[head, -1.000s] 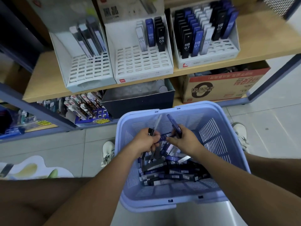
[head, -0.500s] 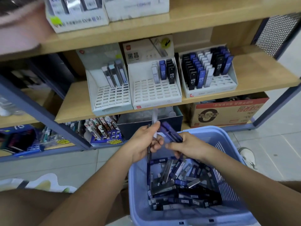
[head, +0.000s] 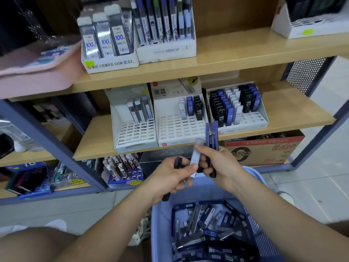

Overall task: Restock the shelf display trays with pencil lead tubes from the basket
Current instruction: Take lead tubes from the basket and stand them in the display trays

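My left hand (head: 170,178) grips a black lead tube and pinches the lower end of a white tube (head: 196,157) with thumb and fingers. My right hand (head: 221,167) holds a bunch of blue and black lead tubes (head: 212,135) upright and touches the white tube's top. Both hands hover above the blue basket (head: 160,224), which holds several loose tubes (head: 207,229). On the middle shelf stand three white display trays: left tray (head: 135,133), middle tray (head: 179,129) with many bare slots, and right tray (head: 243,118), mostly full.
The upper shelf (head: 226,59) carries boxes of lead refills. A pink bin (head: 37,72) juts out at the left. A cardboard box (head: 264,150) sits on the bottom shelf at right, small packs (head: 122,171) at left. Tiled floor lies around the basket.
The view has tilted up and both hands have risen out of the basket toward the middle shelf. The white tube now sits between the two hands.
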Action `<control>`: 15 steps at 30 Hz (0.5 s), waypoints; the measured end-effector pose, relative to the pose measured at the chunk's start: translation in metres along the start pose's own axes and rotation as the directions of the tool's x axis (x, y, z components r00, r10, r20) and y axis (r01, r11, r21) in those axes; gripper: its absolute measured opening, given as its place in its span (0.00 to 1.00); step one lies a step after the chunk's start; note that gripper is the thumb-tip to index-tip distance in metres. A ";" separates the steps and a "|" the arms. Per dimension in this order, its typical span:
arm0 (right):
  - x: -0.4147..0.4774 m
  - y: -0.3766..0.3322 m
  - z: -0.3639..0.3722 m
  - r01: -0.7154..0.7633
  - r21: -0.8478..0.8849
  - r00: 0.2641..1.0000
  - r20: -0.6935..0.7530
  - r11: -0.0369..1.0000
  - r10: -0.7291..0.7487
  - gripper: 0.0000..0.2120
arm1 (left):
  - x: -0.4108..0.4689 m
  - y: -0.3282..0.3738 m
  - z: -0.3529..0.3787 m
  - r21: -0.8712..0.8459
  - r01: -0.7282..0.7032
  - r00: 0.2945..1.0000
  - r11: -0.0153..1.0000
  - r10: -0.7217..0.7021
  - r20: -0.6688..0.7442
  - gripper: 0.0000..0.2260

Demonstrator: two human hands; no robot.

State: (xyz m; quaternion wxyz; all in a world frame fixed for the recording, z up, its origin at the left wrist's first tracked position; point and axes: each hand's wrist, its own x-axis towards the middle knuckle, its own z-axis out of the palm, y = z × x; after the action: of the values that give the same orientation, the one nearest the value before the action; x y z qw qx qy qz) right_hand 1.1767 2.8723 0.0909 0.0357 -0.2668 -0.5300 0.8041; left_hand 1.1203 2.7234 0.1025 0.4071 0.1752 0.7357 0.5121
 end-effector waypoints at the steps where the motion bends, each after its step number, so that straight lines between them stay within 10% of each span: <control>1: 0.000 -0.003 0.000 0.005 0.037 1.000 -0.002 0.999 -0.005 0.09 | 0.000 0.004 -0.002 -0.007 -0.026 0.999 1.000 0.026 -0.048 0.10; 15: -0.015 0.015 0.030 0.121 -0.135 0.987 0.118 0.983 -0.105 0.08 | 0.027 0.031 0.012 -0.683 -0.203 0.909 0.701 -0.124 -0.397 0.12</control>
State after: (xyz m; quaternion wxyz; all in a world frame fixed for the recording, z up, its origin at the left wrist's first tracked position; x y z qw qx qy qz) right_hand 1.1784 2.8354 0.0929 0.0330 -0.1932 -0.6014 0.7745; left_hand 1.1085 2.7623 0.1174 0.2660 -0.0921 0.5453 0.7896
